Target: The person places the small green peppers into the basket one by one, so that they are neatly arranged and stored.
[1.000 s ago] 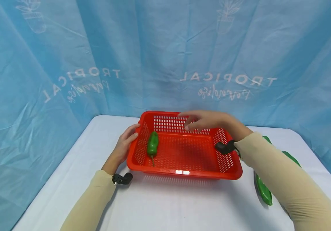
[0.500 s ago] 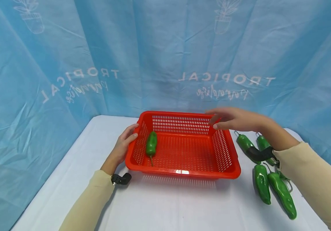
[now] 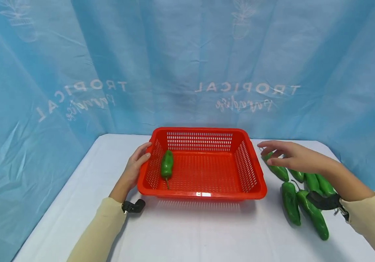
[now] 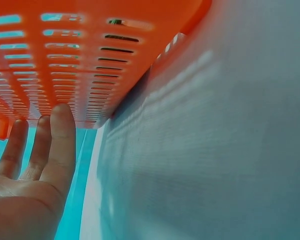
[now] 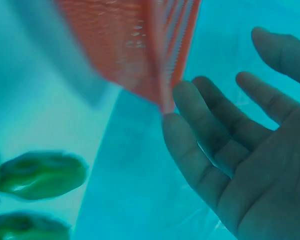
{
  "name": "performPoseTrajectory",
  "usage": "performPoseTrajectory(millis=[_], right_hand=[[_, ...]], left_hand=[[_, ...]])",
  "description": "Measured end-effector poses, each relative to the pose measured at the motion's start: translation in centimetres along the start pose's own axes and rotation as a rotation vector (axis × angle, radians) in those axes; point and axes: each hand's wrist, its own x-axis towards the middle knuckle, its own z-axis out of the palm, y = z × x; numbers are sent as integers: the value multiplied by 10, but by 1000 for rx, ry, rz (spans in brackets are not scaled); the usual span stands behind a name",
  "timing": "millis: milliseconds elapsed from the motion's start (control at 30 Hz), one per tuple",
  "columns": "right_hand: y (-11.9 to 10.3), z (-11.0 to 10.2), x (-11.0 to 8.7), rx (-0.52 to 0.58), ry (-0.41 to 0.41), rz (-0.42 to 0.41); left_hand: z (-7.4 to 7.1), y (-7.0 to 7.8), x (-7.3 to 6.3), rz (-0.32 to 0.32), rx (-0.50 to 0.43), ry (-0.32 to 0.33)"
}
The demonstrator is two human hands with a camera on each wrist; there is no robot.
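I see the left hand point(image 3: 134, 166) touching the red basket point(image 3: 203, 194) with straight fingers, one green pepper point(image 3: 167, 165) inside at left; the right hand point(image 3: 295, 156), loose-fingered, holding nothing, is near the right-side peppers point(image 3: 291, 204).

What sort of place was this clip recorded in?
Probably a makeshift recording booth: a blue curtain with mirrored "TROPICAL" lettering hangs behind and on both sides of a white table, and the person wears a black device at each wrist.

Left hand point(image 4: 32, 187) at slotted red basket point(image 4: 88, 45), pale surface point(image 4: 210, 145) alongside.
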Motion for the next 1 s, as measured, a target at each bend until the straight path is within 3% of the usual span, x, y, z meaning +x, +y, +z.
performPoseTrajectory(millis=[200,533,767,1000], right_hand=[[19,18,-24,-86,31,39],[39,43,-51,-382,91,18],[50,53,-60,-400,74,-21],[57,56,-61,-353,-3,9]], left_hand=[[-2,-3,-6,7,-17,-2],[-1,0,1,4,0,-6],[-2,-1,2,-9,-18,-1],[-1,-1,3,-26,-26,5]])
